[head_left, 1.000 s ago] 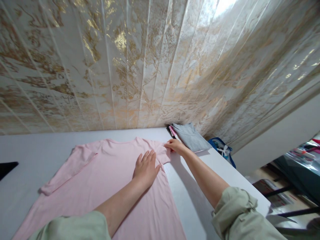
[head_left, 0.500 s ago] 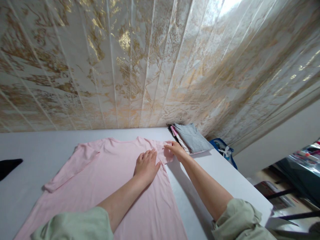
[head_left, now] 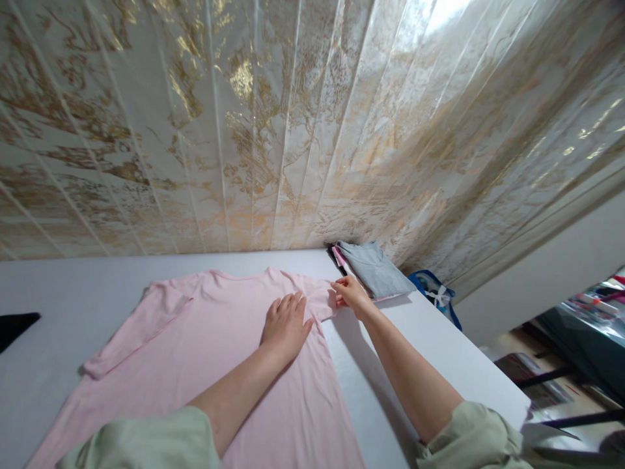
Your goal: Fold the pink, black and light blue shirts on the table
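A pink long-sleeved shirt (head_left: 215,339) lies spread on the white table, its neckline toward the wall. My left hand (head_left: 287,326) rests flat on the shirt near the right shoulder, fingers stretched out. At the shirt's right sleeve, my right hand (head_left: 350,294) is closed, with thumb and fingertips pinching the sleeve's outer edge. That sleeve looks short from here, partly folded or bunched; how it runs underneath is hidden. The other sleeve (head_left: 139,332) lies angled down along the left side of the shirt.
Just beyond my right hand is a stack of folded clothes (head_left: 378,267), grey on top. A blue bag (head_left: 434,293) with a white ribbon sits at the table's right edge. Something black (head_left: 17,329) lies at far left. A gold-patterned covering (head_left: 254,130) rises behind the white table (head_left: 420,339).
My right hand has shifted slightly to the right, drawing along the sleeve toward its outer edge. My left hand stays in place on the shirt.
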The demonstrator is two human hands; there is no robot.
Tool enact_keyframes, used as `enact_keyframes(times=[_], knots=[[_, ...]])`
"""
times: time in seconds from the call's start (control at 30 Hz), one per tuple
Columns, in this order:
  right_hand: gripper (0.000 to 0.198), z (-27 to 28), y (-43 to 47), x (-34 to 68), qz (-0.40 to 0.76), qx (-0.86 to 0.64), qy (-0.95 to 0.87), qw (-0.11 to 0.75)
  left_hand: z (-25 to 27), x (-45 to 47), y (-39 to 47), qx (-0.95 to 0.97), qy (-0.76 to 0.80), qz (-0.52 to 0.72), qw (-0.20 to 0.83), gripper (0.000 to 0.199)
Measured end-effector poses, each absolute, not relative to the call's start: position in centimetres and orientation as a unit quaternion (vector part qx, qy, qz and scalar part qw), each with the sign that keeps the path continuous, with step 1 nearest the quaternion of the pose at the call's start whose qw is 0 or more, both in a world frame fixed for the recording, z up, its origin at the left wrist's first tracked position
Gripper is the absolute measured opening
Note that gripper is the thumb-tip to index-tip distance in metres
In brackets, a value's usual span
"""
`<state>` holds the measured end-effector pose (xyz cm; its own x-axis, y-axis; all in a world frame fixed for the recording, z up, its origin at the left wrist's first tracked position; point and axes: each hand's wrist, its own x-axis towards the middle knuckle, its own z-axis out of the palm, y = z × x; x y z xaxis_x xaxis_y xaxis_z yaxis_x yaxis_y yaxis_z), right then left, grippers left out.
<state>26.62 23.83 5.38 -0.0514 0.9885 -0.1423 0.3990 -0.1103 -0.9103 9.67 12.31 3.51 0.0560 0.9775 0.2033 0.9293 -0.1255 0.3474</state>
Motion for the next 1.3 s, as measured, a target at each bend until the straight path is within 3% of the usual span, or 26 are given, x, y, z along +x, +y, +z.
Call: enact_keyframes(times=[0.23,0.4,0.6,1.03,1.17,1.3], knots=[[0.022,5.9,21.6,27.6,0.540,-0.588,-0.521,0.302,4.5,10.7,11.6,0.770,0.583,0.247,0.080,0.021],[0.030,6.1,22.1,27.0,0.559,-0.565,-0.519,0.316,3.7,10.9,11.5,0.771,0.570,0.259,0.115,0.030],[0.030,6.0,22.7,26.5,0.550,-0.556,-0.525,0.336,3.4,10.8,11.6,0.773,0.567,0.261,0.117,0.025],[0.039,6.3,25.5,25.9,0.637,-0.524,-0.515,0.232,3.7,10.7,11.5,0.776,0.556,0.269,0.130,0.019],[0.036,5.9,25.0,25.7,0.589,-0.504,-0.570,0.273,3.7,10.8,11.4,0.777,0.552,0.271,0.133,0.016],[0.031,5.1,25.1,25.7,0.415,-0.482,-0.692,0.342,3.8,10.9,11.4,0.773,0.555,0.275,0.141,0.013]])
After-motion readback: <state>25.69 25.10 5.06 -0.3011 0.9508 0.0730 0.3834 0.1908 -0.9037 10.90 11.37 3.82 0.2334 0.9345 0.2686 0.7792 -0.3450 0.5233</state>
